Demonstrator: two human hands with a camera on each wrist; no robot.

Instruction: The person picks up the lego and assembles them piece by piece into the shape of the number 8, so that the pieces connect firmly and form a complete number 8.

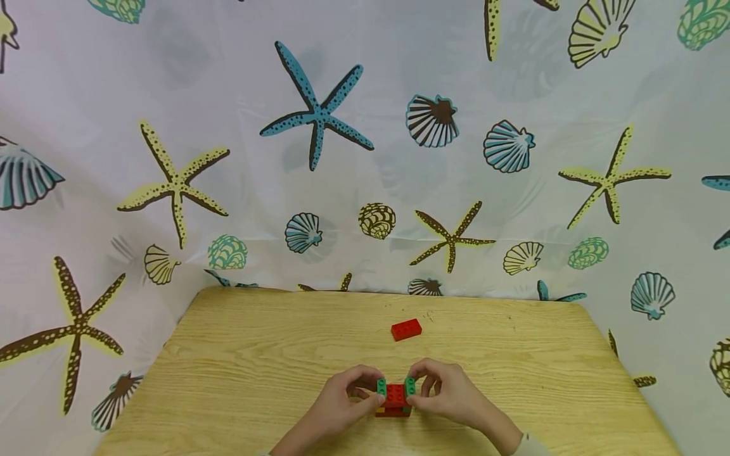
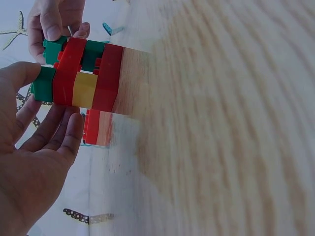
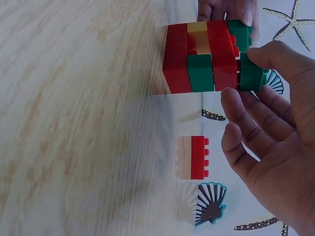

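Note:
A small brick stack stands on the table between both hands. Its bottom is a red brick; above that sit a yellow brick and a green brick side by side, then an upper red brick. My left hand pinches a green brick between thumb and fingers at the stack's top left end. At the top right end, my right hand pinches another green brick; in the right wrist view a narrow gap with red studs shows under it.
A loose red brick lies on the wooden table behind the stack. A white curtain printed with starfish and shells hangs around the table's back and sides.

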